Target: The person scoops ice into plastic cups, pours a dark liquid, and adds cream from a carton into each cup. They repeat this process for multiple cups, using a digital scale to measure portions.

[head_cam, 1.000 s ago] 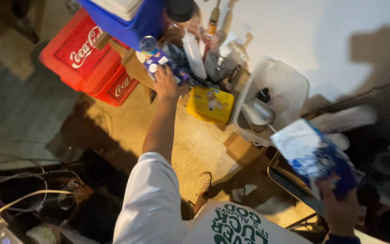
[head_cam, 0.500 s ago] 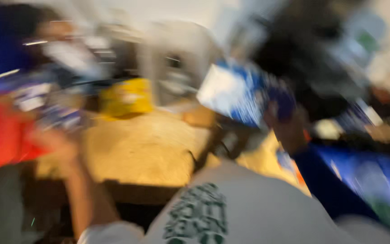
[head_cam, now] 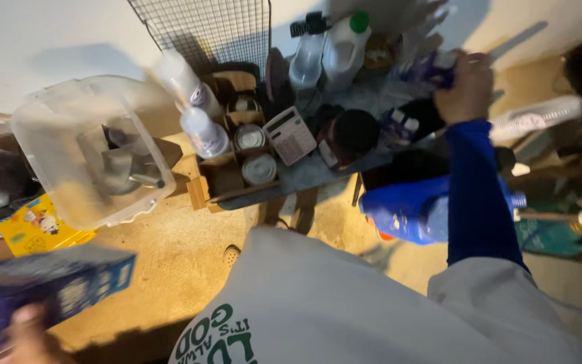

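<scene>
Your left hand [head_cam: 25,334], low at the frame's edge, clasps a blue carton [head_cam: 48,290] above the tan floor [head_cam: 170,249]; beyond, your right hand [head_cam: 465,87] closes around a purple packet [head_cam: 432,67] among shelf [head_cam: 318,168] clutter by the white wall [head_cam: 55,34].

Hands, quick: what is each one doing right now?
Left hand: closed on a blue carton at the lower left.
Right hand: closed around a small purple-and-white package up on the crowded shelf.

Blue carton [head_cam: 55,286] near left, gripped in left hand [head_cam: 25,334]. Yellow pack [head_cam: 31,229] just beyond. Blue pouch [head_cam: 405,209] centre right. Purple packet [head_cam: 432,67] far right, in right hand [head_cam: 466,87].
</scene>
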